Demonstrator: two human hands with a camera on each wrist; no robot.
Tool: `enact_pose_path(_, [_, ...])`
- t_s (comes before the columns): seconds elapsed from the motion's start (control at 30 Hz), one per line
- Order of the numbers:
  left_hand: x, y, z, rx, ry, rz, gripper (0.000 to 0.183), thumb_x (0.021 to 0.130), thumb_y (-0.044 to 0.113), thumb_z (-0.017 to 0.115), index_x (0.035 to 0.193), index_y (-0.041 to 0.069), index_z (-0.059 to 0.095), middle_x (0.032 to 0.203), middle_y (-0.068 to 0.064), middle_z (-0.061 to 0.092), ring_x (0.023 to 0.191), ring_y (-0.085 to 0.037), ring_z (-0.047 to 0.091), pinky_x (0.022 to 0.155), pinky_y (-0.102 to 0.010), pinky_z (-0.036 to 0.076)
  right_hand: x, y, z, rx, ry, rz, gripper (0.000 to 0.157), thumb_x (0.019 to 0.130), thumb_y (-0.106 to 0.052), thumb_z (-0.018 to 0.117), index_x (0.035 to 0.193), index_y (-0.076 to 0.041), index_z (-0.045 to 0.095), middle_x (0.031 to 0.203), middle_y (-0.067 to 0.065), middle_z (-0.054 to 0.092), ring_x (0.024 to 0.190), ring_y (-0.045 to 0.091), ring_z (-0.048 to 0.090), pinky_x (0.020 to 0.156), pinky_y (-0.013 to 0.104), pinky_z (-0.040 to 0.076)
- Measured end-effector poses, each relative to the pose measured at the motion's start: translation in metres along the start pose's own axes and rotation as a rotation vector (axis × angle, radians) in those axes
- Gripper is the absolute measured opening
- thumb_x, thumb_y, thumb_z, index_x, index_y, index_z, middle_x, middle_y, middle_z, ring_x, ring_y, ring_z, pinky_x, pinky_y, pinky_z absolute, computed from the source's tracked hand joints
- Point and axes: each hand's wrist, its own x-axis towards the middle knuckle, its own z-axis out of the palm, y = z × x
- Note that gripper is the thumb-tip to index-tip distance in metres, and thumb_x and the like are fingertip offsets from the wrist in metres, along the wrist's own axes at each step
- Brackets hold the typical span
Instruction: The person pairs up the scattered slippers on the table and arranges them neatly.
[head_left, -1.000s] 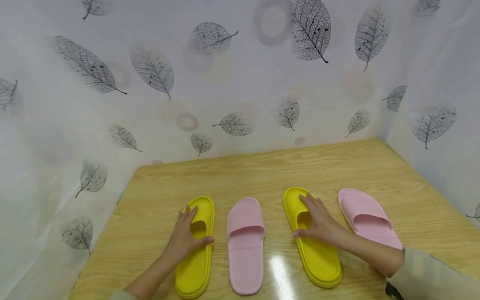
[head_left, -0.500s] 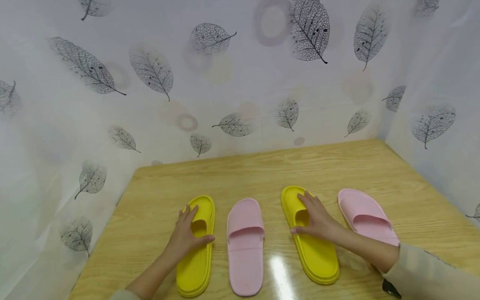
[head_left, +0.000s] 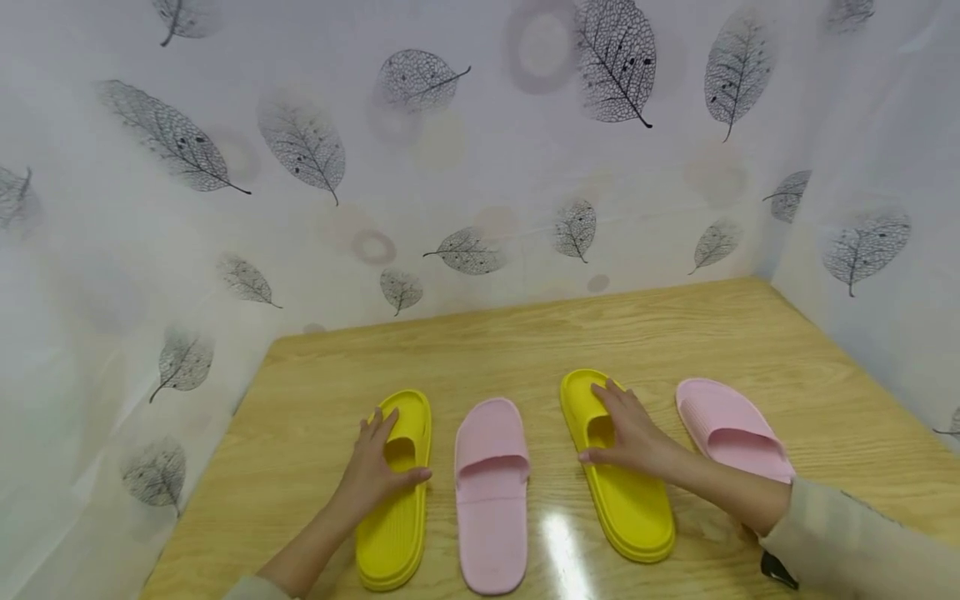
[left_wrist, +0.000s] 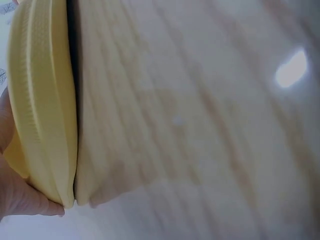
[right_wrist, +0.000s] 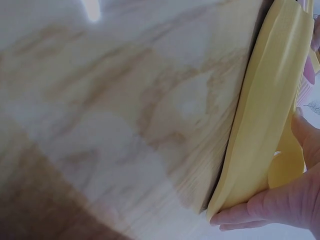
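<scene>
One long, yellow, rubbery-looking slipper (head_left: 393, 531) between your left hand's (head_left: 375, 472) gripping fingers; its twin (head_left: 632, 514), between your right hand's (head_left: 636, 439).

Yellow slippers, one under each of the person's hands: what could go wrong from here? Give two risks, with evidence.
1. If the left hand and right hand draw the left yellow slipper and right yellow slipper together, they might bump the middle pink slipper lying between them.
2. The right forearm crosses over the far-right pink slipper, so it could brush it askew.
</scene>
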Motion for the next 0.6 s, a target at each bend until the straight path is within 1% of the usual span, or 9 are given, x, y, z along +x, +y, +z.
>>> enact_pose_path(0.4, [0.005,-0.003,0.000,0.003,-0.003,-0.010,0.104,0.067,0.039,0.084,0.147,0.002,0.028,0.153,-0.029,0.012,0.139,-0.052,0.004,0.106,-0.067,0.017,0.007,0.000,0.003,-0.035,0.006,-0.022,0.097,0.066,-0.024,0.086,0.135,0.017,0.031,0.138,0.047,0.024,0.126,0.065,0.021,0.106,0.068,0.014])
enact_pose_path(0.6, [0.008,-0.002,0.000,-0.009,0.002,-0.011,0.104,0.067,0.040,0.083,0.147,0.002,0.029,0.153,-0.029,0.013,0.139,-0.051,0.004,0.107,-0.065,0.017,0.011,-0.001,0.002,-0.017,-0.012,0.012,0.097,0.068,-0.025,0.084,0.136,0.016,0.029,0.140,0.047,0.020,0.127,0.065,0.017,0.106,0.068,0.012])
